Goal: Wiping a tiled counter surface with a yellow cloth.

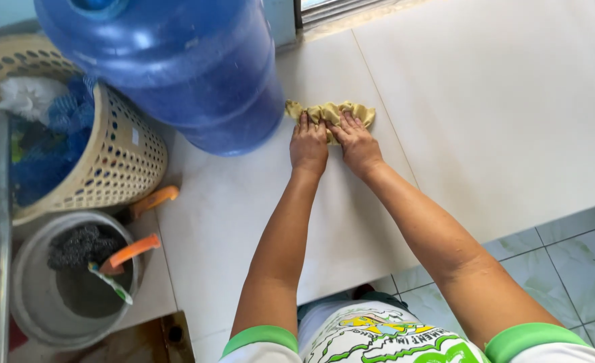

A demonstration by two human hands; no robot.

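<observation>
Head view: both hands press flat, side by side, on a crumpled yellow cloth (pixel 331 112) lying on the pale tiled ledge (pixel 486 121). Left hand (pixel 309 144) and right hand (pixel 356 142) have fingers spread over the cloth, not gripping it. Cloth sits just right of the big blue water jug (pixel 176 60), touching or nearly touching its base. Left of the jug: cream perforated basket (pixel 119 161) with a small white label patch on its wall. Below the basket, a grey bucket (pixel 31 296) holds an orange-handled brush (pixel 130 251).
</observation>
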